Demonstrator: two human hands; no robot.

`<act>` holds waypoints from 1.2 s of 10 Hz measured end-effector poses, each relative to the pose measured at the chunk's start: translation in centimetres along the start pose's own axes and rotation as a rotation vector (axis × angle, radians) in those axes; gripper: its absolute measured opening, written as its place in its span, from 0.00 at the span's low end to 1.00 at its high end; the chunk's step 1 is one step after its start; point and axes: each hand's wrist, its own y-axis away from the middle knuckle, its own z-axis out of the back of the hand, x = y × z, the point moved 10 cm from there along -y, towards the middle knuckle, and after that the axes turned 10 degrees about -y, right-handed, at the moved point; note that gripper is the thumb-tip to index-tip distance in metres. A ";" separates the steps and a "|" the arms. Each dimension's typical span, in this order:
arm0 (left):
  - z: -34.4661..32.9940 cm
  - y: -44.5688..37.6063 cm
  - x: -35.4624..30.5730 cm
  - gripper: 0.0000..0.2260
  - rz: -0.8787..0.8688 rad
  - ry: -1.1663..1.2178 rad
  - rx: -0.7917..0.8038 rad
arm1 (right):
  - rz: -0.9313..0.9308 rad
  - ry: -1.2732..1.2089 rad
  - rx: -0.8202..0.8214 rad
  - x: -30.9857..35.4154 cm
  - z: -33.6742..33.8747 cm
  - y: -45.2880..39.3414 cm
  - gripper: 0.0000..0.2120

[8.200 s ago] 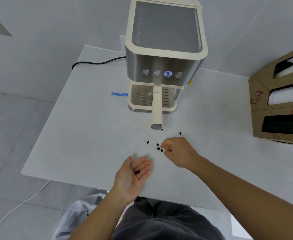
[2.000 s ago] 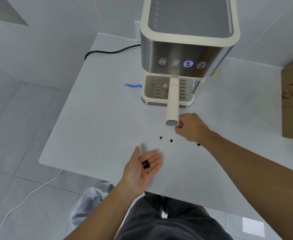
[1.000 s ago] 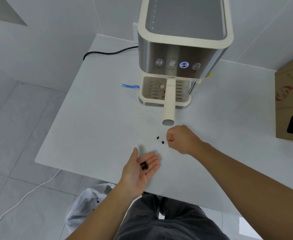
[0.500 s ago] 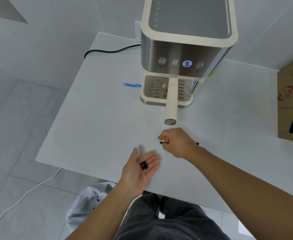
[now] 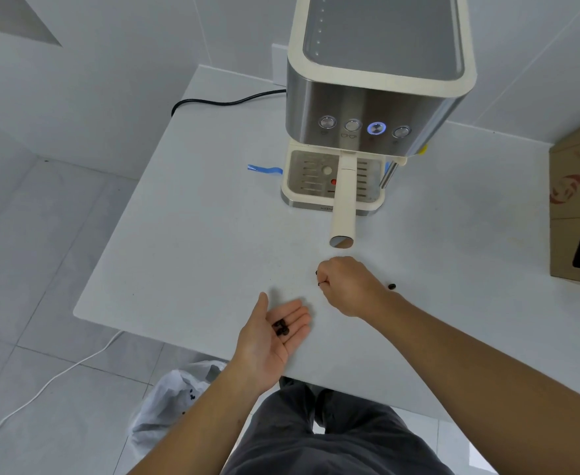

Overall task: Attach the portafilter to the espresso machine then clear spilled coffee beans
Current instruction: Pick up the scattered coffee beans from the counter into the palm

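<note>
The cream and steel espresso machine (image 5: 367, 108) stands at the back of the white table (image 5: 192, 234). Its portafilter sits locked in, the cream handle (image 5: 344, 204) pointing toward me. Just in front of the handle's end, my right hand (image 5: 348, 286) rests on the table with its fingers curled, dark coffee beans (image 5: 317, 277) showing at the fingertips. One loose bean (image 5: 391, 286) lies right of that wrist. My left hand (image 5: 271, 332) is held palm up at the table's front edge, several beans (image 5: 281, 328) lying in the palm.
A white plastic bag (image 5: 175, 402) with a few beans inside sits on the floor below the table's front edge. A cardboard dispenser box (image 5: 578, 214) stands at the right. Blue tape (image 5: 264, 169) and a black power cord (image 5: 223, 102) lie left of the machine.
My right hand came back from the portafilter handle toward me and closed over the two beans lying left of it; they are no longer loose on the table. The left hand stayed cupped.
</note>
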 end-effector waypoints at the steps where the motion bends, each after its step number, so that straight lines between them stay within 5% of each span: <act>1: 0.1 0.1 -0.1 0.27 -0.004 0.003 0.003 | 0.005 0.011 -0.010 0.1 -0.2 0.3 0.10; 7: 0.3 -0.1 -0.1 0.27 -0.010 0.010 0.011 | 0.010 -0.010 0.024 0.3 -0.6 1.4 0.10; 12: -2.0 -0.6 -0.2 0.30 -0.047 -0.011 0.112 | 0.151 -0.316 -0.005 4.3 -0.2 5.4 0.05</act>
